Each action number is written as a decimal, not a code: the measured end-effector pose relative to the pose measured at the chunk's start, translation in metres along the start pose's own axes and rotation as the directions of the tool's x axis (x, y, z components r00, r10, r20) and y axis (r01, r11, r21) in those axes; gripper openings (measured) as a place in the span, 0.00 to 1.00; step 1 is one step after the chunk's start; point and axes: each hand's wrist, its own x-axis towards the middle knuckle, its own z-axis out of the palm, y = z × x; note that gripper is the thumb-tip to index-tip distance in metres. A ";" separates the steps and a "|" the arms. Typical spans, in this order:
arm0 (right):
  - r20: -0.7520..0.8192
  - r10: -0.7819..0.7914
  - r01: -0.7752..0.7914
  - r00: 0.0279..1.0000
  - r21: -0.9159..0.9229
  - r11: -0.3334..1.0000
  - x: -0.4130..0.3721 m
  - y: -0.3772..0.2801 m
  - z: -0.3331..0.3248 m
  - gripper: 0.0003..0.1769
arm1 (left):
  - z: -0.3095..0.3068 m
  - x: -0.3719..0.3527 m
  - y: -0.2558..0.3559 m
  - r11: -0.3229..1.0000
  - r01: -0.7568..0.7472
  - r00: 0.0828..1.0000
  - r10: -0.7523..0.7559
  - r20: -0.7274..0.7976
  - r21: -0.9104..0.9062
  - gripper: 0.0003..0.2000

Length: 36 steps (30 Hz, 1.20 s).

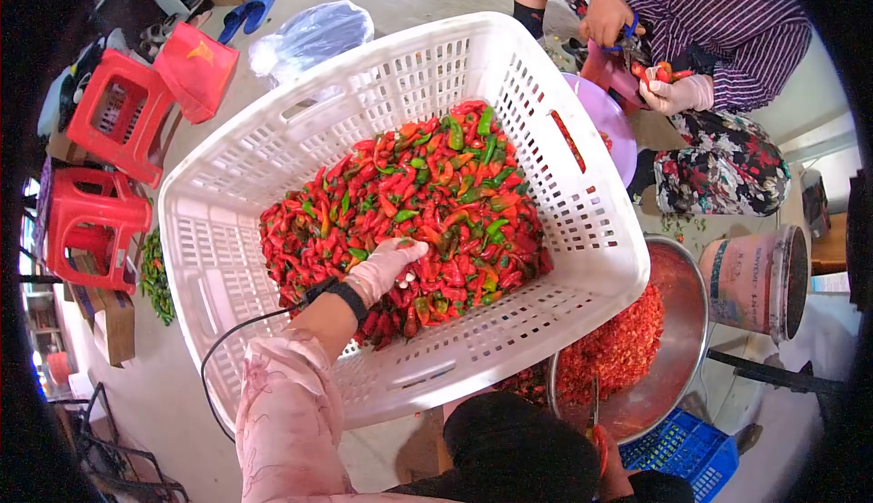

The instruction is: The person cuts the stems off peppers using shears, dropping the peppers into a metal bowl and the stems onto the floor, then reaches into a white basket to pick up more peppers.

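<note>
A large white plastic basket (pixel 227 321) holds a heap of red chili peppers (pixel 409 185) with some green ones among them. My left hand (pixel 386 268), in a thin whitish glove, reaches over the near rim into the heap. Its fingers curl around peppers, partly hidden among them. Low in the view, my right hand (pixel 614 477) grips what look like red-handled scissors (pixel 597 407), metal blade pointing up. Beside it, a steel bowl (pixel 687 321) contains chopped red chili (pixel 618 344). Much of the right hand is hidden by my dark-clothed leg.
Across from me, a person holds blue-handled scissors (pixel 627 35) and some red peppers (pixel 662 73) over a purple basin (pixel 621 144). A bucket (pixel 750 282) and a blue crate (pixel 696 453) lie at right. Red stools (pixel 95 226) and green peppers (pixel 156 280) are at left.
</note>
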 end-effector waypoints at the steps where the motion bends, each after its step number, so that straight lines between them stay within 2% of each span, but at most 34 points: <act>1: 0.001 0.000 0.000 1.000 -0.001 1.000 0.002 0.001 -0.003 0.16 | -0.007 -0.002 -0.005 1.000 0.000 1.000 0.000 -0.001 -0.001 0.13; 3: 0.025 0.007 -0.005 1.000 -0.065 0.998 0.007 0.003 -0.008 0.15 | -0.022 -0.006 -0.012 0.946 0.012 0.968 0.070 0.241 -0.322 0.15; 4: 0.027 0.008 -0.006 1.000 -0.067 0.998 0.002 0.000 -0.003 0.15 | -0.023 -0.019 0.000 0.949 0.076 0.964 0.009 0.267 -0.305 0.16; 5: 0.023 0.051 -0.049 0.998 -0.065 0.997 -0.006 -0.007 0.007 0.15 | -0.024 -0.020 -0.001 0.949 0.076 0.964 0.009 0.265 -0.307 0.16; 6: 0.019 0.092 -0.091 0.996 -0.063 0.994 -0.010 -0.010 0.013 0.16 | -0.025 -0.021 -0.003 0.916 0.076 0.971 0.023 0.239 -0.395 0.16; 7: 0.019 0.092 -0.091 0.996 -0.063 0.994 -0.008 -0.008 0.009 0.16 | -0.026 -0.020 -0.004 0.875 0.074 0.977 0.034 0.212 -0.479 0.16; 9: 0.103 0.113 -0.114 0.988 0.010 0.993 -0.008 -0.008 0.014 0.18 | -0.029 -0.018 -0.006 0.862 0.085 0.977 0.025 0.210 -0.500 0.16; 10: 0.104 0.113 -0.115 0.988 0.010 0.993 -0.010 -0.008 0.015 0.18 | -0.028 -0.017 -0.007 0.818 0.071 0.979 0.053 0.198 -0.571 0.15; 11: 0.081 0.153 -0.157 0.985 0.045 0.986 -0.030 -0.017 0.046 0.20 | -0.027 -0.016 -0.008 0.768 0.057 0.980 0.081 0.184 -0.638 0.14; 12: 0.060 0.195 -0.199 0.979 0.081 0.977 -0.042 -0.023 0.065 0.22 | -0.027 -0.015 -0.008 0.768 0.057 0.980 0.080 0.185 -0.638 0.14; 15: 0.078 0.187 -0.190 0.979 0.039 0.981 -0.051 -0.026 0.072 0.24 | -0.029 -0.013 -0.012 0.706 0.077 0.982 0.068 0.177 -0.704 0.13; 16: 0.076 0.187 -0.190 0.979 0.039 0.981 -0.032 -0.016 0.046 0.24 | -0.035 -0.012 -0.016 0.705 0.101 0.976 0.067 0.208 -0.702 0.12; 18: 0.025 0.092 -0.090 0.995 -0.051 0.995 0.022 0.012 -0.023 0.24 | -0.041 -0.015 -0.016 0.688 0.125 0.968 0.073 0.239 -0.715 0.10; 19: 0.024 0.091 -0.090 0.996 -0.051 0.995 0.019 0.009 -0.020 0.24 | -0.044 -0.015 -0.015 0.688 0.125 0.968 0.073 0.240 -0.715 0.10; 21: 0.014 0.183 -0.183 0.983 -0.009 0.983 0.009 -0.001 -0.005 0.14 | -0.052 -0.014 -0.014 0.697 0.070 0.985 0.067 0.162 -0.714 0.09; 23: -0.010 0.159 -0.159 0.987 -0.022 0.987 0.007 -0.002 0.003 0.14 | -0.059 -0.012 -0.010 0.695 -0.051 0.997 0.078 0.005 -0.717 0.08; 25: -0.033 0.134 -0.135 0.990 -0.037 0.990 0.013 0.004 -0.003 0.14 | -0.069 -0.005 -0.004 0.752 -0.083 0.995 0.097 -0.016 -0.654 0.06; 26: 0.002 0.008 -0.007 1.000 -0.245 0.969 0.022 0.013 -0.014 0.13 | -0.077 0.007 -0.006 0.810 -0.143 0.989 0.097 -0.111 -0.569 0.05; 27: 0.061 -0.107 0.123 0.992 -0.436 0.891 0.026 0.017 -0.018 0.13 | -0.078 0.013 0.001 0.860 -0.192 0.973 0.105 -0.205 -0.472 0.05; 28: 0.060 -0.108 0.123 0.992 -0.436 0.891 0.029 0.016 -0.024 0.13 | -0.077 0.018 0.007 0.871 -0.262 0.927 0.108 -0.358 -0.415 0.05; 29: 0.022 0.000 0.006 1.000 -0.244 0.970 0.029 0.012 -0.026 0.13 | -0.082 0.027 0.010 0.887 -0.281 0.890 0.098 -0.445 -0.367 0.10; 30: 0.007 0.113 -0.112 0.994 -0.037 0.993 0.029 0.010 -0.027 0.13 | -0.083 0.035 0.012 0.935 -0.259 0.867 0.114 -0.485 -0.243 0.15; 31: 0.005 0.112 -0.112 0.994 -0.037 0.993 0.029 0.011 -0.028 0.13 | -0.084 0.043 0.013 0.967 -0.228 0.842 0.136 -0.522 -0.116 0.20; 32: -0.009 0.104 -0.104 0.995 -0.056 0.993 0.029 0.012 -0.028 0.14 | -0.078 0.045 0.018 0.967 -0.226 0.843 0.134 -0.521 -0.117 0.20; 34: -0.027 0.097 -0.099 0.995 -0.077 0.992 0.029 0.015 -0.031 0.14 | -0.056 0.047 0.032 0.999 0.007 0.885 0.009 -0.466 0.032 0.29; 35: -0.024 0.081 -0.083 0.996 -0.064 0.995 0.031 0.017 -0.031 0.15 | -0.053 0.061 0.029 0.994 0.024 0.921 0.019 -0.389 0.105 0.27; 36: -0.021 0.065 -0.066 0.998 -0.050 0.997 0.033 0.020 -0.033 0.15 | -0.043 0.062 0.026 0.999 0.015 0.971 -0.022 -0.239 -0.028 0.32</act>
